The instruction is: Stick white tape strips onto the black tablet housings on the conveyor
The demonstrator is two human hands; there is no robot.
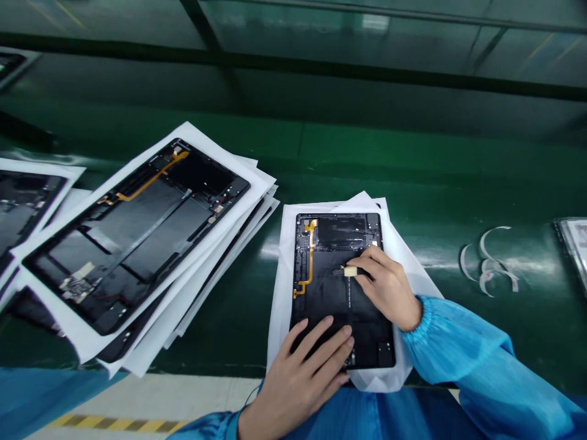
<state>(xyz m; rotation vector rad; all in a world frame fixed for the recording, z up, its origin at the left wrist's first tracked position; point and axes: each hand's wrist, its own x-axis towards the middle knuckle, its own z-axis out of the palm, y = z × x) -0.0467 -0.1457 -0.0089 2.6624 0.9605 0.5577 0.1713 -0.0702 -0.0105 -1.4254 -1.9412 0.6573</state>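
From the head view, a black tablet shell [328, 305] lies on white paper [415, 275] at the near edge of the tabletop [435, 183]. The left hand [305, 373] lies on the low end of the shell, its fingers spread wide. The right hand [387, 286] has its fingers close together, holding a small cream and black piece [350, 271] over the middle of the shell. An orange strip [311, 250] runs down the shell's left side. I think the piece could drop or scratch the shell if the pinch gets loose or tips. The paper pokes past the near edge, so a bump from a sleeve [458, 342] could make it slide, and the shell too. The left hand might press too hard on the small parts by it. More shells in a pile [151, 244] lie toward the left edge, and curly white strips [495, 266] lie toward the right.
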